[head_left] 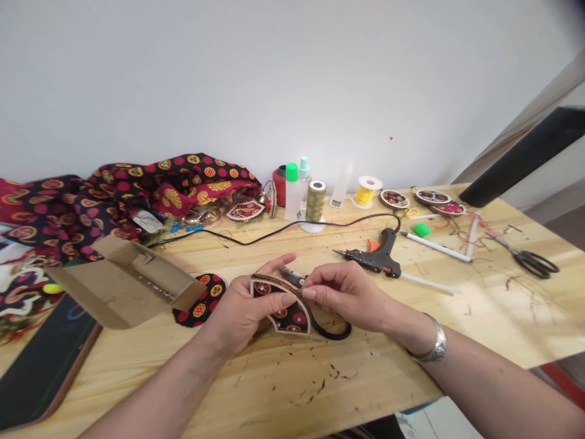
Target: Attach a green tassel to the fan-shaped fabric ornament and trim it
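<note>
My left hand (244,308) grips a fan-shaped ornament (292,318) covered in dark patterned fabric with a pale border, thumb on its face and fingers behind. At the ornament's curved upper edge, my right hand (340,292) pinches with thumb and fingertips; whatever lies between them is too small to make out. Black-handled scissors (336,335) rest on the table behind the ornament, partly covered by it and my right hand. A round patterned fabric piece (208,299) lies left of my left hand.
An open cardboard box (123,292) and a dark phone-like slab (46,360) are at left. Beyond my hands lie a black glue gun (377,256) with its cord, a green thread spool (315,201) and bottles (292,192). Other scissors (532,262) lie at right.
</note>
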A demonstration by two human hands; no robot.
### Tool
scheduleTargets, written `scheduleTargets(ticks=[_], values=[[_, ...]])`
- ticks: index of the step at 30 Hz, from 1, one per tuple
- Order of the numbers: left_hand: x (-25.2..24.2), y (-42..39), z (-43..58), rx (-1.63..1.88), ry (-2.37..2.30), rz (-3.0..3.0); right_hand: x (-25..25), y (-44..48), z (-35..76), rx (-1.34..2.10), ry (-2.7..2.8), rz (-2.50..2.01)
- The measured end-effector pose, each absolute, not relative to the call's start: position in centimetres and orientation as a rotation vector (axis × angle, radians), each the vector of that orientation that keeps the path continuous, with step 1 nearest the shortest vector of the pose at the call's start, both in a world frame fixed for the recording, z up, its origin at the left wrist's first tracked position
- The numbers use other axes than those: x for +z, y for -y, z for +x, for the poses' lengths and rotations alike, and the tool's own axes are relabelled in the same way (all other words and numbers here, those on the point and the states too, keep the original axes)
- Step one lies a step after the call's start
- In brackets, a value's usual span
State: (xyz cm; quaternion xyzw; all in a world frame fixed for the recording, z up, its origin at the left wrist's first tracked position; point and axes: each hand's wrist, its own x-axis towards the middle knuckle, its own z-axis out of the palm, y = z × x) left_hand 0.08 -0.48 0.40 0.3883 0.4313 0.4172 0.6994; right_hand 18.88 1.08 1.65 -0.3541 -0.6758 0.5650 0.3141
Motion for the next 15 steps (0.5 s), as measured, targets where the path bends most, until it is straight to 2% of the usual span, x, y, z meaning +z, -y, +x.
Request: scheduleTargets(ticks=[15], values=[[0.15,0.50,-0.18,0.917,-0.929,0.901,1.76,-0.97,18.89,1.165,2.013,-0.964]])
